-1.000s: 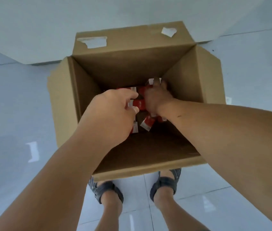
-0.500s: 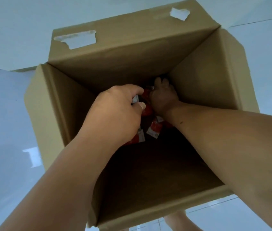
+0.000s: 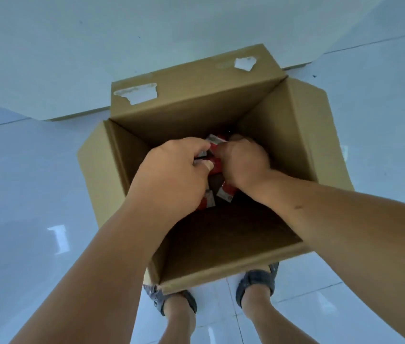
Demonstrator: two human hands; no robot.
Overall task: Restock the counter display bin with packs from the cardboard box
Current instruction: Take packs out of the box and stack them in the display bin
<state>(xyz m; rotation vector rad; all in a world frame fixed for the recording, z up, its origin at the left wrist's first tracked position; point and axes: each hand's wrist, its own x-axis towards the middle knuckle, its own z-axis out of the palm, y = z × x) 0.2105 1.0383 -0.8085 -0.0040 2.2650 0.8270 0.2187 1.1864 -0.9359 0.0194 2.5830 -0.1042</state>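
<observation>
From the head camera, both your arms reach down into the open cardboard box (image 3: pixel 295 125), which stands on the pale tiled floor (image 3: pixel 22 194) just ahead of your sandals (image 3: pixel 256 281). The red-and-white packs (image 3: pixel 226 193) lie bunched at the bottom, toward the far wall. Your left hand (image 3: pixel 171 175) has its fingers (image 3: pixel 196 147) and thumb curled around several packs. Your right hand (image 3: pixel 243 162), close beside it, curls its fingers down onto the same cluster, fingertips hidden.
</observation>
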